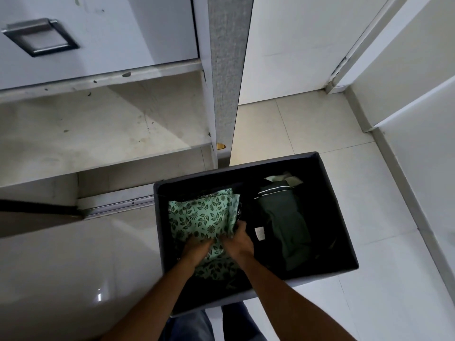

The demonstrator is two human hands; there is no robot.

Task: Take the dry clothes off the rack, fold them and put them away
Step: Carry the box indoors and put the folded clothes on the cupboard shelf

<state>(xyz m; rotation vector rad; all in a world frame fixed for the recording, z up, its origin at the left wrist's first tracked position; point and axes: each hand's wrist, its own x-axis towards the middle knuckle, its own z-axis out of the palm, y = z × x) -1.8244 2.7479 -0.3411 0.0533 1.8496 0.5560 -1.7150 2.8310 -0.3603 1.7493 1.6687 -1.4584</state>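
**Both hands on the floral garment in the storage box**

A dark fabric box point(246, 167) stands open on the tiled floor point(320, 124), in front of an open wardrobe with a bare shelf point(98, 124) and a drawer point(110, 25) above it. The box holds 4 pieces of clothing. A folded green floral garment point(204, 215) fills its left half. A black garment point(248, 212) with a white label lies in the middle, a dark green garment point(283, 217) with a white stripe lies on the right, and a pale green piece point(288, 179) shows at the far right corner.

Both hands are inside the box, side by side on the near part of the floral garment. The left hand point(197, 249) lies back up on it, with its fingers hidden in a fold of the cloth, so I cannot tell how they lie. The right hand point(240, 242) sits at the garment's right edge, its fingers point(240, 227) curled and pinching that edge.
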